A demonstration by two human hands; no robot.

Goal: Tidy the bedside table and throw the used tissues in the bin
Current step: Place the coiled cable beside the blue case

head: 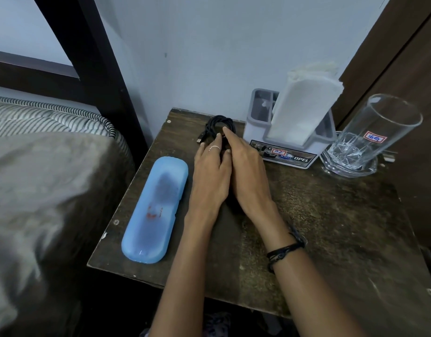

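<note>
On the bedside table [319, 227], a coiled black cable [219, 125] is touched by both hands.

At the left a blue case [155, 210] is laid. The left hand [211, 173] and right hand [246, 166] are placed side by side, fingers stretched onto the cable, nothing clasped. Further right, clean tissues [299, 110] are kept upright in a grey holder [258, 132], then a glass [370, 137] is seen.

The tissue holder [286, 142] carries a printed strip along its front base that reads "OPEL", with a blue oval badge just to its left reading "JOYO". Above that badge sits a small white sticker with a red border, handwritten "42". The drinking glass [370, 137] bears a similar red-bordered sticker, handwritten "16G".
</note>
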